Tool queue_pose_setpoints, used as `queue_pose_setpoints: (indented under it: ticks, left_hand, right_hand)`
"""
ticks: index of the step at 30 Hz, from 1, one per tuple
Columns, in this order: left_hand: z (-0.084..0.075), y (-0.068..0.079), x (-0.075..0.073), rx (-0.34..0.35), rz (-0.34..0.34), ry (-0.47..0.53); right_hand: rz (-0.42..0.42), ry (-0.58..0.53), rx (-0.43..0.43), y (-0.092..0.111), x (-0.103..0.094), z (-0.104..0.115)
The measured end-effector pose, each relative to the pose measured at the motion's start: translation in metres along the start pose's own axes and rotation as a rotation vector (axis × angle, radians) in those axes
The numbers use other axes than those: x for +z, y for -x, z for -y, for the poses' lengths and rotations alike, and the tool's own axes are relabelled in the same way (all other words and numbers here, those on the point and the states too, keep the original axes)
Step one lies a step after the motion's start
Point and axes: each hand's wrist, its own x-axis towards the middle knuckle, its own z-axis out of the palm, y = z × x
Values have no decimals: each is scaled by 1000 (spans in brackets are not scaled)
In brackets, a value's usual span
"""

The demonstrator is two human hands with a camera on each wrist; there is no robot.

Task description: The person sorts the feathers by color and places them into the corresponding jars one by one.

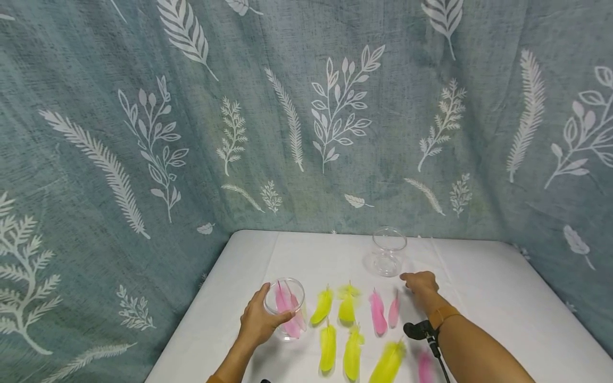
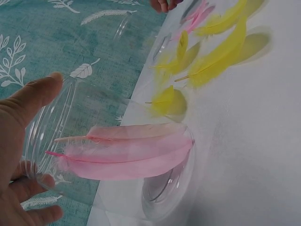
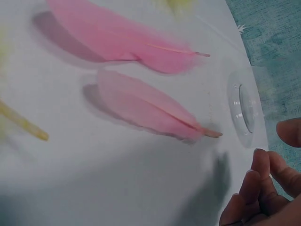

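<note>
My left hand (image 1: 258,319) grips a clear plastic cup (image 1: 303,299) around its rim. Pink feathers (image 2: 124,157) stand inside that cup, their quills toward the mouth. On the right, my right hand (image 1: 421,282) hovers beside a second clear cup (image 1: 387,261), thumb apart from the fingers and nothing held. In the right wrist view, the loose fingers are near that cup's base (image 3: 244,110). Two pink feathers (image 3: 148,106) lie on the table close to this hand. Several yellow feathers (image 1: 328,348) are spread between the hands.
A white-covered table (image 1: 330,252) carries everything. Another pink feather (image 1: 425,366) lies near the front, partly hidden by the right arm and a dark wrist-camera mount (image 1: 417,330). Patterned green-blue cloth (image 1: 306,133) hangs behind and at both sides.
</note>
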Motion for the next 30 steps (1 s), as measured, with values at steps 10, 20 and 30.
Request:
queue_pose_setpoints:
  ticks: [10, 20, 30]
  left_hand:
    - [0, 0, -1, 8, 1, 9]
    - [2, 0, 1, 16, 0, 5]
    - [5, 0, 1, 25, -28, 20]
  right_hand:
    - [68, 194, -51, 1, 10, -6]
    - [115, 330, -116, 8, 12, -10]
    - [161, 381, -136, 12, 18, -7]
